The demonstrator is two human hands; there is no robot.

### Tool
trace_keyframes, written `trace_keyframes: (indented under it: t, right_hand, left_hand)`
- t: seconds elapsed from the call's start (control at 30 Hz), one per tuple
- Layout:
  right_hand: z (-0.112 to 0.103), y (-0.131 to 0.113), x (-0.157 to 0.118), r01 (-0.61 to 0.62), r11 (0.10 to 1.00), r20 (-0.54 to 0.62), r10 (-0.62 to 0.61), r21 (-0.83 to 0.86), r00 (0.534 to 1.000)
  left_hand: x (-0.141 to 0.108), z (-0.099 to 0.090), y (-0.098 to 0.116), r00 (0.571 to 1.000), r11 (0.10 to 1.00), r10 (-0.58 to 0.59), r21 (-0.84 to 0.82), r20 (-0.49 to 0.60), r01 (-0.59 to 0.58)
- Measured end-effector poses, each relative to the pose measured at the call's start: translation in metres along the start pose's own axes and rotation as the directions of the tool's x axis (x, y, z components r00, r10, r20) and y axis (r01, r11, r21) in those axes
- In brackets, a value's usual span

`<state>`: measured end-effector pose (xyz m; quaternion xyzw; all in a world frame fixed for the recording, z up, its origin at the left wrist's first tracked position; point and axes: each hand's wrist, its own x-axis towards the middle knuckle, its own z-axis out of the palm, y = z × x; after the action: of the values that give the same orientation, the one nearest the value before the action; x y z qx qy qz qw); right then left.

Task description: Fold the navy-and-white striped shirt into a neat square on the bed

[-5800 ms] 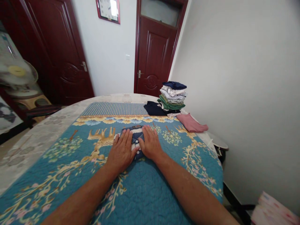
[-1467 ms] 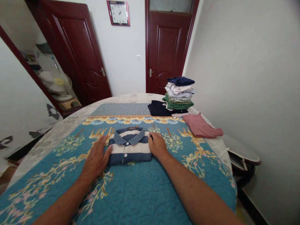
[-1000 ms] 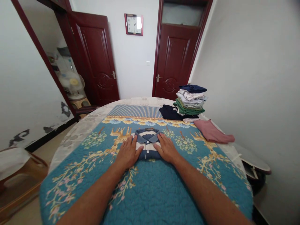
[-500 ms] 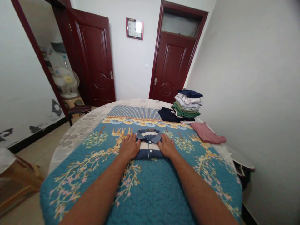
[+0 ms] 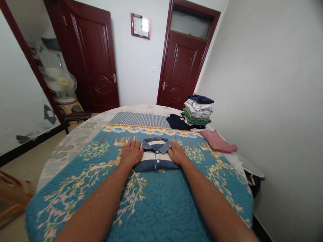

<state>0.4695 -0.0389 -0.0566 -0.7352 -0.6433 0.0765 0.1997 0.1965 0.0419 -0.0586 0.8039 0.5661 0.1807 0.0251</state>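
Observation:
A folded polo shirt (image 5: pixel 155 156), navy and cream with a blue collar and white buttons, lies collar-away on the teal floral quilt (image 5: pixel 161 201). My left hand (image 5: pixel 131 154) rests flat at the shirt's left side, fingers stretched out and pointing away from me. On the opposite side, my right hand (image 5: pixel 178 153) lies palm down at the shirt's edge, its fingers also extended. Both palms hide the shirt's upper side edges. Neither hand grips the cloth.
A stack of folded clothes (image 5: pixel 198 111) stands at the table's far right, beside a dark navy garment (image 5: pixel 178 122). Closer along the right edge lies a pink garment (image 5: pixel 219 141). A patterned tablecloth (image 5: pixel 68 143) shows under the quilt. A wooden stool (image 5: pixel 15 195) stands at the left.
My hands have slid slightly apart, and more of the shirt's lower corners shows. The whole view has shifted a little, moving the room leftward in the picture.

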Motion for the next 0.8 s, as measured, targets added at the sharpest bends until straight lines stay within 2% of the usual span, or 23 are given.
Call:
trace_keyframes:
  t: [0.1,0.17,0.23,0.3,0.37,0.43,0.5,0.57,0.67,0.73,0.8]
  right_hand:
    - [0.001,0.001,0.001,-0.003,1.000,-0.024,0.003,0.011,1.000]
    - [0.001,0.003,0.000,-0.011,0.999,-0.062,0.014,0.042,0.998]
    - [-0.002,0.008,0.000,-0.018,0.993,-0.142,0.035,0.118,0.989]
    - [-0.004,0.014,-0.001,-0.021,0.976,-0.264,0.079,0.216,0.961]
    - [-0.005,0.016,-0.004,0.012,0.962,-0.374,0.095,0.274,0.923]
    - [-0.001,0.012,-0.009,0.080,0.963,-0.421,0.037,0.257,0.907]
    - [0.005,0.002,-0.016,0.145,0.972,-0.382,-0.064,0.188,0.922]
    - [0.012,-0.011,-0.024,0.174,0.979,-0.279,-0.139,0.108,0.950]
    - [0.017,-0.026,-0.031,0.164,0.985,-0.153,-0.156,0.045,0.976]
    - [0.014,-0.027,-0.032,0.162,0.983,-0.150,-0.149,0.083,0.978]
    - [0.007,-0.020,-0.031,0.153,0.967,-0.208,-0.109,0.205,0.972]
  left_hand:
    - [0.002,0.000,-0.005,0.999,0.999,0.022,-0.042,-0.031,-0.024]
    - [0.003,-0.001,-0.014,0.993,0.986,0.094,-0.132,-0.067,-0.102]
    - [0.004,-0.003,-0.022,0.979,0.946,0.160,-0.262,-0.129,-0.189]
    - [0.005,-0.007,-0.025,0.959,0.894,0.181,-0.371,-0.218,-0.252]
    - [0.002,-0.010,-0.021,0.941,0.859,0.198,-0.414,-0.273,-0.301]
    - [-0.002,-0.010,-0.010,0.932,0.852,0.259,-0.395,-0.254,-0.344]
    - [-0.009,-0.006,0.003,0.929,0.869,0.320,-0.333,-0.185,-0.365]
    - [-0.015,0.000,0.016,0.933,0.898,0.340,-0.254,-0.115,-0.359]
    - [-0.020,0.006,0.025,0.948,0.929,0.313,-0.189,-0.062,-0.319]
    - [-0.020,0.005,0.024,0.951,0.923,0.305,-0.227,-0.054,-0.309]
    - [-0.017,-0.001,0.019,0.950,0.887,0.299,-0.342,-0.087,-0.311]
